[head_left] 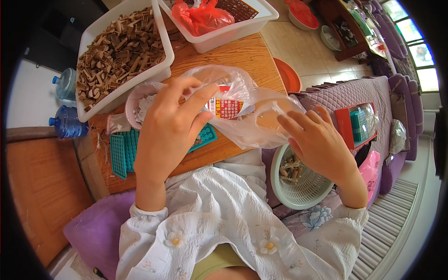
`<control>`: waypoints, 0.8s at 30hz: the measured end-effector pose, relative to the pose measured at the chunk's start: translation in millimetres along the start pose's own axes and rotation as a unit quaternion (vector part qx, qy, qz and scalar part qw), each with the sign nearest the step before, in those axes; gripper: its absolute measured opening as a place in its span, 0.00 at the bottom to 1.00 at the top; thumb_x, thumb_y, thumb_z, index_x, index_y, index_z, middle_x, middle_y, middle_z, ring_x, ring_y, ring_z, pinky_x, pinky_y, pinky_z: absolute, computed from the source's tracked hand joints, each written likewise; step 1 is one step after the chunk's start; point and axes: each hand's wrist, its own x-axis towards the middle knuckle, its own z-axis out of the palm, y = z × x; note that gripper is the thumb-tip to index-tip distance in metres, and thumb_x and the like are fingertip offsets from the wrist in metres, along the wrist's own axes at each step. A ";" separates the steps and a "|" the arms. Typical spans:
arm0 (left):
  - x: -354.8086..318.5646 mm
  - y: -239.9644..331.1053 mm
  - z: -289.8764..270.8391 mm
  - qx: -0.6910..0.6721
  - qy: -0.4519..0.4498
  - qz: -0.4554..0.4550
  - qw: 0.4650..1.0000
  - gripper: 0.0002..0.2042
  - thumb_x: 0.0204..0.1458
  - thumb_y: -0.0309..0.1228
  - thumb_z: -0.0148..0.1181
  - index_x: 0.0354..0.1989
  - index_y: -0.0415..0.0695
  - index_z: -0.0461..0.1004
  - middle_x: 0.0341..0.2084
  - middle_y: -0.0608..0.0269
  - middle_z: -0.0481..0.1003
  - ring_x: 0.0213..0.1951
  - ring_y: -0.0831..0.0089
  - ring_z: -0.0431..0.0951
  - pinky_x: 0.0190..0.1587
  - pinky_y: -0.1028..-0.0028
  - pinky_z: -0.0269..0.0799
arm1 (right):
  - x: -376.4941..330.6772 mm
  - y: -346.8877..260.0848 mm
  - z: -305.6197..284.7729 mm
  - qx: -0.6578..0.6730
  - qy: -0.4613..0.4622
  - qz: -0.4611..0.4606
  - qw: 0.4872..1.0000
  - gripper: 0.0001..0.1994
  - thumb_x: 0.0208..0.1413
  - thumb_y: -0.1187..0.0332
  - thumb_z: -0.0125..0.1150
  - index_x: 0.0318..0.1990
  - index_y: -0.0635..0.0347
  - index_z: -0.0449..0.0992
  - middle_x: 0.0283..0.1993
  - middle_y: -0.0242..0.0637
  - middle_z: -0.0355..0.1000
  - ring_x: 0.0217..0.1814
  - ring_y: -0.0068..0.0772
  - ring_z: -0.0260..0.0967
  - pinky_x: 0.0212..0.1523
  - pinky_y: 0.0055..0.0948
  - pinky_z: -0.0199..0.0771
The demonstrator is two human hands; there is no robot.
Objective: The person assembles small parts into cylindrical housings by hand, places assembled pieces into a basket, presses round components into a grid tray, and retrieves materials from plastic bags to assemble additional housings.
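Your left hand [170,123] and right hand [319,144] both have hold of a clear plastic bag [247,109], which hangs in the air between them above the near edge of the wooden table [242,56]. Your left fingers [198,100] are closed on the bag's left part, pinching the film against the thumb; your right fingers [294,123] are spread and curled onto the bag's lower right side, gripping a fold of it. Inside the bag, just right of your left fingertips, sits a small red and white packet [226,107]. Right beneath your left hand lies a teal grid tray [123,149], with a pale bowl [135,100] of scraps just beyond your left wrist side. Farther out past the left grip stands a white bin [165,63] full of short brown tubes [116,53], and beyond the bag a second white bin [233,30] with a red bag [203,16] in it. Under your right hand, on the purple couch [354,93], rests a pale green basket [298,193] holding a few brown tubes, and to the right of that hand lies a red box [357,123].
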 end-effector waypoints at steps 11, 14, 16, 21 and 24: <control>59.3 -12.6 46.0 -0.179 -0.049 -0.008 0.983 0.15 0.46 0.30 0.61 0.43 0.43 0.69 0.34 0.62 0.73 0.23 0.68 0.74 0.34 0.73 0.73 | -1.9 23.4 9.4 0.019 0.141 0.083 0.986 0.24 0.39 0.81 0.55 0.50 0.57 0.67 0.30 0.35 0.65 0.39 0.35 0.63 0.46 0.35 0.59; 89.4 -17.2 42.7 -0.846 -0.200 -0.117 0.481 0.16 0.54 0.37 0.56 0.45 0.40 0.67 0.33 0.66 0.72 0.26 0.74 0.75 0.35 0.75 0.73 | 6.1 30.7 5.2 0.229 0.340 0.169 0.896 0.22 0.39 0.84 0.54 0.47 0.61 0.68 0.35 0.40 0.69 0.35 0.35 0.68 0.39 0.28 0.68; 99.1 8.3 49.3 -0.845 -0.095 -0.148 0.506 0.17 0.54 0.38 0.55 0.47 0.41 0.67 0.34 0.65 0.72 0.29 0.73 0.75 0.37 0.76 0.73 | 16.4 31.5 5.5 0.269 0.393 0.151 0.866 0.21 0.40 0.84 0.54 0.47 0.62 0.68 0.35 0.40 0.70 0.35 0.33 0.68 0.39 0.26 0.69; 96.9 73.4 65.8 -0.698 -0.027 0.000 0.715 0.18 0.51 0.32 0.59 0.48 0.42 0.64 0.41 0.63 0.68 0.42 0.74 0.72 0.45 0.74 0.72 | 32.6 43.3 22.5 0.380 0.502 0.123 0.767 0.18 0.41 0.84 0.55 0.44 0.64 0.69 0.33 0.34 0.69 0.35 0.27 0.69 0.41 0.22 0.69; 97.6 78.2 73.8 -0.557 -0.123 0.022 0.821 0.17 0.49 0.24 0.58 0.47 0.41 0.64 0.44 0.62 0.66 0.45 0.77 0.69 0.46 0.75 0.70 | 30.9 46.3 24.6 0.489 0.475 0.099 0.725 0.22 0.41 0.83 0.56 0.49 0.62 0.66 0.46 0.38 0.64 0.49 0.26 0.62 0.46 0.23 0.66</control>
